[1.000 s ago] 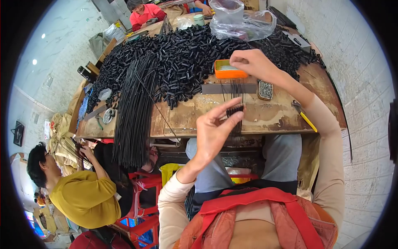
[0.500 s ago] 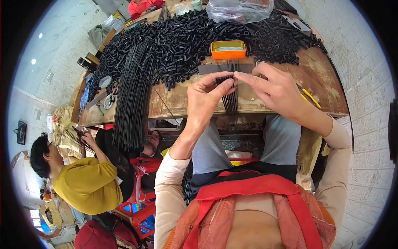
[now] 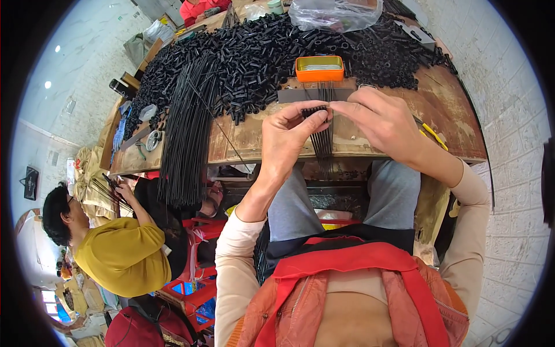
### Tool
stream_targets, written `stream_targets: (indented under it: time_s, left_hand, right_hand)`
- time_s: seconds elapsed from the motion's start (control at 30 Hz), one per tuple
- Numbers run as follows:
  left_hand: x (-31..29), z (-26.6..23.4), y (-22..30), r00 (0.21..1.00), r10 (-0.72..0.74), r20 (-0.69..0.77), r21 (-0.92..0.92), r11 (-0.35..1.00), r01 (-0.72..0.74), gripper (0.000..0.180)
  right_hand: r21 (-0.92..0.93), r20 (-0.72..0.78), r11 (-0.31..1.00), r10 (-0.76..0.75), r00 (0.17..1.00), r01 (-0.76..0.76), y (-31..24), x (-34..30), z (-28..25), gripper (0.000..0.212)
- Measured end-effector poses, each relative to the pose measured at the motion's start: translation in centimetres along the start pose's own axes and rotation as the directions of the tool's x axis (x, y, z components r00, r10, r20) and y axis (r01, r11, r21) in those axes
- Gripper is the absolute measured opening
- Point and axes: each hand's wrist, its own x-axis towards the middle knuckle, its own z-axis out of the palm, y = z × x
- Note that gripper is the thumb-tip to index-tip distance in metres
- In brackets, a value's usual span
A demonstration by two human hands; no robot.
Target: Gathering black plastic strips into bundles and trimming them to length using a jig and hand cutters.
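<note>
A worn wooden workbench (image 3: pixel 254 139) carries a heap of short black tubes (image 3: pixel 260 52) beyond the hands, an orange tin (image 3: pixel 319 68), and long black rods (image 3: pixel 188 133) leftward.

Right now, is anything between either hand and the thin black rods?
Nothing visible. The left hand and right hand already pinch the row of thin black rods from both sides at the workbench edge, just below the orange tin.
</note>
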Motion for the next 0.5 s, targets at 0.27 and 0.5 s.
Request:
stream_targets:
  time_s: [0.27,0.5]
  left_hand:
    - [0.4,-0.6,-0.2,0.999,-0.012,0.049,-0.016,1.0,0.013,0.02]
    - [0.3,-0.2,-0.1,1.0,-0.01,0.023,-0.042,0.999,0.011,0.02]
  right_hand:
    - [-0.045,0.002,0.986,-0.161,0.987,0.161,1.7,1.8,-0.2,0.03]
    - [-0.045,-0.027,0.97,-0.241,0.97,0.24,1.5,1.6,-0.4,0.031]
